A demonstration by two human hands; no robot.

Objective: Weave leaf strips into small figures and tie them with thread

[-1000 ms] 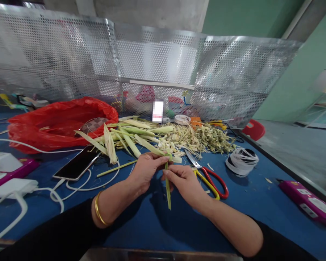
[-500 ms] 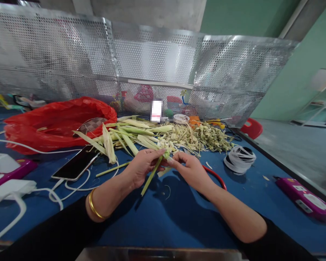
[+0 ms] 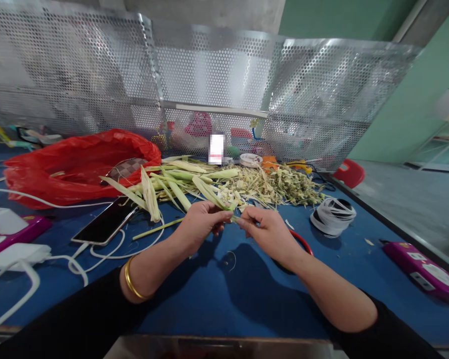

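Observation:
My left hand point(image 3: 204, 222), with a gold bangle at the wrist, pinches a pale green corn husk point(image 3: 210, 194) between thumb and fingers. The husk slants up and away to the left from the fingertips. My right hand point(image 3: 264, 229) is closed at the husk's near end, its fingertips almost touching the left thumb. Whatever lies inside the right fingers is mostly hidden. Just beyond the hands rests a pile of corn husks point(image 3: 179, 182), with dry, shredded plant bits point(image 3: 273, 187) to its right. A red-handled tool point(image 3: 303, 242) lies partly under my right forearm.
A red plastic bag point(image 3: 33, 174) stands open at the left, beside a phone point(image 3: 105, 222) with a white cable. To the right are a roll of white tape or cord point(image 3: 333, 219) and a purple box point(image 3: 421, 267). Perforated metal sheeting point(image 3: 213, 70) closes the back of the blue table point(image 3: 224, 309).
The husk has swung round: a strip that hung toward me below my left hand now points up and away. Both hands stay close together, and the view has shifted slightly.

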